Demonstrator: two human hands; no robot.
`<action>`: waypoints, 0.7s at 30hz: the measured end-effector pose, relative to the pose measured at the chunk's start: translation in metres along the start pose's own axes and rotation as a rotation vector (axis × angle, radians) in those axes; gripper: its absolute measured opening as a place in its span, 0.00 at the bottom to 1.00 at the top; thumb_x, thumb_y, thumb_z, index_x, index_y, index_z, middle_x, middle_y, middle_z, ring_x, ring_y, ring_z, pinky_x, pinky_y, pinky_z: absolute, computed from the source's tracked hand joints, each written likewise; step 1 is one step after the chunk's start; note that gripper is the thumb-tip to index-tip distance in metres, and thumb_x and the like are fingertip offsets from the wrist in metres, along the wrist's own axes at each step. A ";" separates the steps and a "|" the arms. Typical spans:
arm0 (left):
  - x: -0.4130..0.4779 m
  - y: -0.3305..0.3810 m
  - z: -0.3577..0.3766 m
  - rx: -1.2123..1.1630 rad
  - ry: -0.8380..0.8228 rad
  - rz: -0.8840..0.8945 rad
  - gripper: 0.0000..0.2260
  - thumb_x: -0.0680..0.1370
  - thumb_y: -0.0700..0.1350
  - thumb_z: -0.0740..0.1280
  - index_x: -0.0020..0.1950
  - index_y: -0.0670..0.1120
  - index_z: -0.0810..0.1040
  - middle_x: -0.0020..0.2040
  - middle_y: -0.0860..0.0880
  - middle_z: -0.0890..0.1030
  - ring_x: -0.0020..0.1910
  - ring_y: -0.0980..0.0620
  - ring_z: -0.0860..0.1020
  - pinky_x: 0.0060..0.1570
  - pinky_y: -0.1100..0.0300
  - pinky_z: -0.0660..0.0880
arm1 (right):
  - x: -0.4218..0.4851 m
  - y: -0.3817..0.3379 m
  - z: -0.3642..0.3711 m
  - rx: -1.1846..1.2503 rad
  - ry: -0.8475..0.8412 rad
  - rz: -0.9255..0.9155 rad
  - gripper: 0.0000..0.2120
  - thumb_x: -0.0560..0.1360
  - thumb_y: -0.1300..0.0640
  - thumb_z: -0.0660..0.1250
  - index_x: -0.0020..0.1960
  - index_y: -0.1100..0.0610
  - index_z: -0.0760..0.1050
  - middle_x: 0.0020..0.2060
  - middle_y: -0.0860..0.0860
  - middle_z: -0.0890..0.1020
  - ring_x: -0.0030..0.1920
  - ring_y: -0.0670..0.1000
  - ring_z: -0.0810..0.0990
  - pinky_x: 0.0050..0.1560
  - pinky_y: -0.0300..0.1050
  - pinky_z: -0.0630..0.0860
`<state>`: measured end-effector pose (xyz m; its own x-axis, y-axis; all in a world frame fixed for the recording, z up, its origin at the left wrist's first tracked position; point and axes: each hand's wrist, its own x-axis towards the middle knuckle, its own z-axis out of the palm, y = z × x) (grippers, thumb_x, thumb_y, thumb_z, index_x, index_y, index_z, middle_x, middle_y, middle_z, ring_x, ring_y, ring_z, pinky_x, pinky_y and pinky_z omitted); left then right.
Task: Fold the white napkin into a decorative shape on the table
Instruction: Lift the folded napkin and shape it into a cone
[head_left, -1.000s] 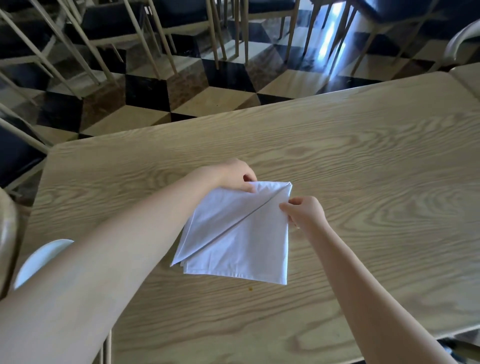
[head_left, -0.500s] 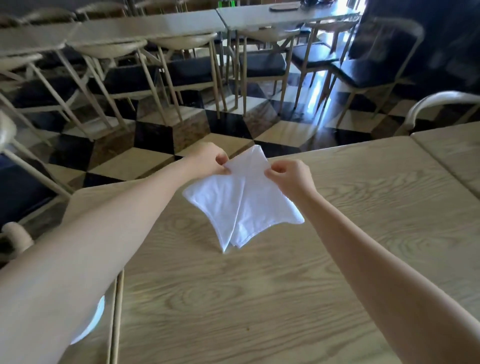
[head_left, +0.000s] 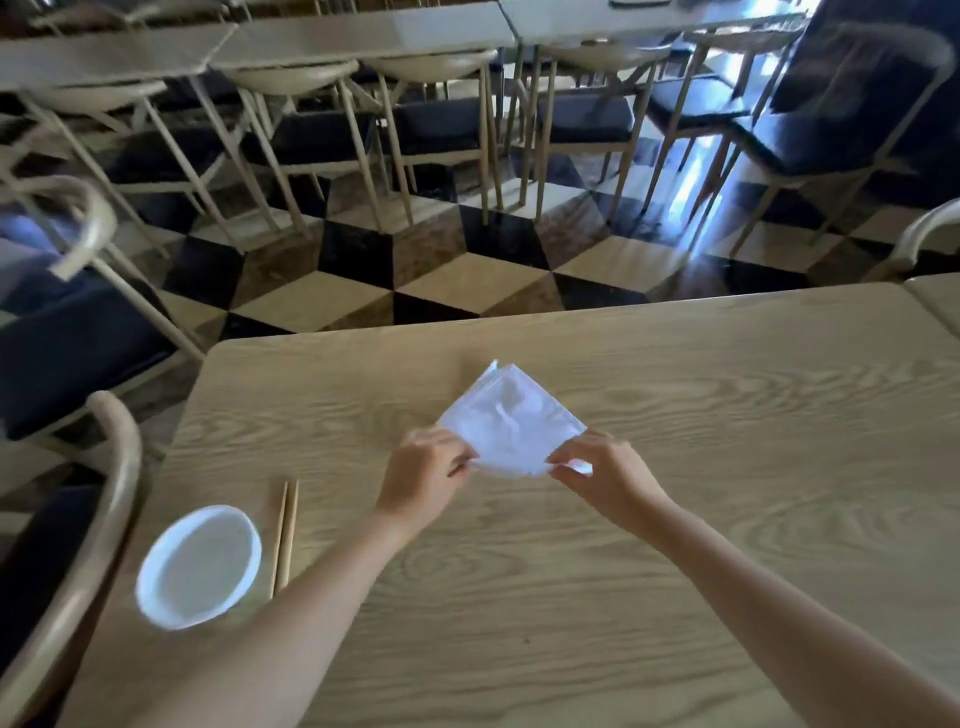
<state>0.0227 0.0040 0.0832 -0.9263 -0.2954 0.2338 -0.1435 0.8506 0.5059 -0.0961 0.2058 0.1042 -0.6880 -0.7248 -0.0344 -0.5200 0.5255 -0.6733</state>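
Note:
The white napkin (head_left: 506, 421), folded into a layered triangle, lies on the wooden table (head_left: 727, 415) with its point aimed away from me. My left hand (head_left: 426, 475) pinches the napkin's near left corner. My right hand (head_left: 605, 475) pinches the near right corner. Both hands rest low at the table surface, and the near edge of the cloth between them is slightly lifted and blurred.
A white bowl (head_left: 200, 566) sits near the table's left front, with a pair of wooden chopsticks (head_left: 285, 535) beside it. A curved chair back (head_left: 88, 519) stands at the left edge. Chairs and other tables fill the checkered floor beyond; a second table (head_left: 940, 301) adjoins at right.
The napkin was held up in the air by both hands; now it lies down on the table, turned with its point away, and my hands grip its near corners.

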 end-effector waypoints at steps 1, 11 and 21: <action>-0.018 -0.003 0.009 -0.010 -0.045 -0.024 0.07 0.68 0.49 0.68 0.36 0.48 0.83 0.34 0.51 0.84 0.36 0.50 0.81 0.41 0.58 0.75 | -0.008 0.006 0.007 -0.009 -0.085 0.009 0.04 0.72 0.56 0.71 0.46 0.55 0.82 0.41 0.45 0.83 0.46 0.45 0.77 0.49 0.46 0.74; 0.014 -0.018 0.013 -0.428 -0.077 -0.459 0.05 0.73 0.42 0.71 0.46 0.42 0.82 0.34 0.54 0.78 0.33 0.61 0.73 0.37 0.65 0.67 | 0.068 0.010 0.015 0.213 0.000 0.263 0.04 0.72 0.57 0.70 0.38 0.54 0.79 0.31 0.49 0.76 0.35 0.47 0.71 0.31 0.36 0.64; 0.069 -0.047 0.049 -0.244 -0.123 -0.456 0.06 0.75 0.43 0.66 0.48 0.44 0.80 0.36 0.50 0.77 0.37 0.50 0.73 0.38 0.58 0.67 | 0.121 0.033 0.043 0.108 0.101 0.427 0.05 0.71 0.57 0.66 0.44 0.56 0.81 0.42 0.53 0.84 0.44 0.51 0.79 0.44 0.45 0.74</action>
<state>-0.0514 -0.0350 0.0349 -0.8251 -0.5457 -0.1465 -0.4692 0.5173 0.7157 -0.1749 0.1169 0.0459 -0.8782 -0.4033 -0.2570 -0.1267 0.7145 -0.6881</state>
